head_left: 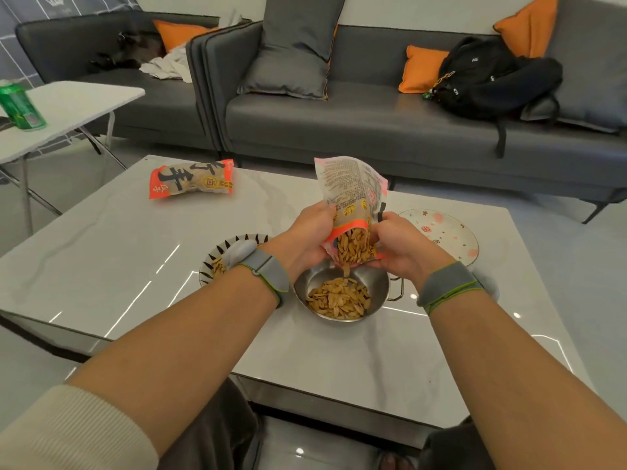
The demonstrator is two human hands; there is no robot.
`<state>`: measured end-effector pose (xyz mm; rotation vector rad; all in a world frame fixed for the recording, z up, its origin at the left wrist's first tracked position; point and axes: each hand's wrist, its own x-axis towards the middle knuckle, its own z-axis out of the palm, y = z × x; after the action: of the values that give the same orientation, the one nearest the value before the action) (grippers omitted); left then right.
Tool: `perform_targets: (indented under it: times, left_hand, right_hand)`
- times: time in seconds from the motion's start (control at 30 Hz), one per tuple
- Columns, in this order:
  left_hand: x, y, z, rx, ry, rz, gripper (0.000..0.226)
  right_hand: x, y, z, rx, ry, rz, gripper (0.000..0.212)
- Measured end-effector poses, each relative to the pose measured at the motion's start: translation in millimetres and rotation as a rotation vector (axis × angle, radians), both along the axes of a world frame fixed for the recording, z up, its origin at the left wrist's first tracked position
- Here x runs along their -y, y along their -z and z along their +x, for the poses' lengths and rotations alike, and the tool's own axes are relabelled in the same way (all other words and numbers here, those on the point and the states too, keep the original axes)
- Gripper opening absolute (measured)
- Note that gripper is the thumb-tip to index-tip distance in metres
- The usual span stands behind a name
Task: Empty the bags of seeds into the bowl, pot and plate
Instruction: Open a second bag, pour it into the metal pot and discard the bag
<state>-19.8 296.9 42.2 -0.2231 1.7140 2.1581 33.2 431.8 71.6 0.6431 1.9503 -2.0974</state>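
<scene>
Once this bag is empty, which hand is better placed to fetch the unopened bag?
Probably the left hand: the unopened bag lies far left on the table, on that hand's side. The right hand sits nearer the pink plate, and would have to cross over the pot.

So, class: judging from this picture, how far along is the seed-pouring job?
Done: the striped bowl holds seeds. In hand: both hands, left and right, tip the open bag over the steel pot, half-filled. Left: the sealed bag and the bare plate.
</scene>
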Motion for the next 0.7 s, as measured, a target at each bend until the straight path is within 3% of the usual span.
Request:
perform_targets:
  times: [0.13,0.53,0.7]
  left_hand:
    - [0,-1,-2,-0.013,0.021,-0.023,0.031]
    - [17,20,6,-0.009,0.049,-0.072,0.032]
    - [20,22,-1,-0.035,0.052,-0.082,0.031]
  right_hand:
    - [7,-4,0,0.013,0.041,0.022,0.057]
    - [25,3,-2,0.031,-0.007,0.206,0.042]
    - [18,6,-8,0.042,-0.018,0.148,0.04]
